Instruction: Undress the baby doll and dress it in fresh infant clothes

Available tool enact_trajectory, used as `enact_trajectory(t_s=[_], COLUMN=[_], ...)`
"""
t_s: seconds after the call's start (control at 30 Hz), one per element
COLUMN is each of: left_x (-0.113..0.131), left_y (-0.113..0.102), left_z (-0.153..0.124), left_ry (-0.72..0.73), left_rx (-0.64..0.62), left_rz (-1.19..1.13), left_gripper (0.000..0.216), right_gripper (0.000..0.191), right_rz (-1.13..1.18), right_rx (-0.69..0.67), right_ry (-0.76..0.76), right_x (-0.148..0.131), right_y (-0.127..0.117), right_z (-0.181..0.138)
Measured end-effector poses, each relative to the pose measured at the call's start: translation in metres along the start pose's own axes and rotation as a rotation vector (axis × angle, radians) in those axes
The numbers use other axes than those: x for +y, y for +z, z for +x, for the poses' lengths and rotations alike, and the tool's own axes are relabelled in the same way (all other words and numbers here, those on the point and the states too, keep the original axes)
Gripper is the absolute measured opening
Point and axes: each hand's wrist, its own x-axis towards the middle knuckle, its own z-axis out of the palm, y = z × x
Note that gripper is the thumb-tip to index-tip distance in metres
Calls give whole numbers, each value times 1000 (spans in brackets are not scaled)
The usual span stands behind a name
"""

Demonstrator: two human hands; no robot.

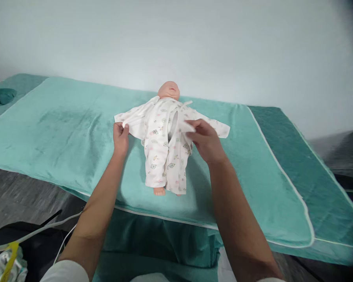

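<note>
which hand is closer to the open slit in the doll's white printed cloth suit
Right. The right hand is beside the open slit in the white printed cloth suit; the left hand is farther off, on the slit's other side, by a sleeve.

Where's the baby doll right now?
At the centre of the head view, the dressed doll lies on its back on the green cover, between the left hand and the right hand.
</note>
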Motion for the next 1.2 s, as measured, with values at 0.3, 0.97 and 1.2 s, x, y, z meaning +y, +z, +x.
enact_trajectory(t_s=[0.3, 0.97, 1.2], left_x=[16, 85, 68], left_y=[3, 64, 52], left_z=[5, -67, -83], left_ry=[-141, 748, 741], left_rx=[64, -653, -363], left_rz=[-458, 489, 567], left_gripper=[42, 5, 5], right_gripper=[16, 18, 31], right_rz=[-60, -740, -1276], right_rx=[-142, 123, -103], right_ry=[-16, -377, -260], right_x=[-23, 13, -11], right_y=[9, 45, 99], right_z=[12, 95, 118])
